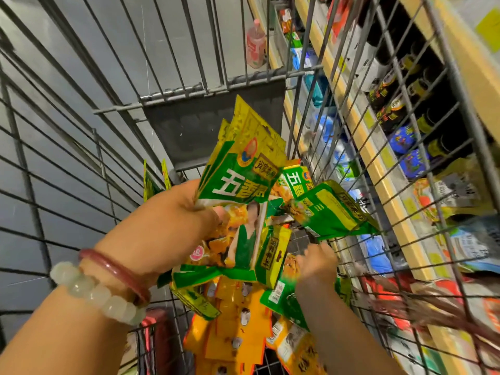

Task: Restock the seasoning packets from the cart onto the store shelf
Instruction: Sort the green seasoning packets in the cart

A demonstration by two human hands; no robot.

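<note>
Two bracelets (108, 288) circle the wrist nearest the lens; above them the left hand (173, 215) clamps a fanned bunch of green seasoning packets (243, 185), thumb and fingers curled round their lower ends. Further down, the right hand (316, 263) reaches into the cart (189, 98) among loose green and orange packets (235, 320); blur hides whether it pinches one. With the bunch splayed so wide, outer packets could slip back into the heap. Wire walls close in on every side, so the only free way out is upward, then across to the store shelf (378, 147) beyond the cart's right edge.
</note>
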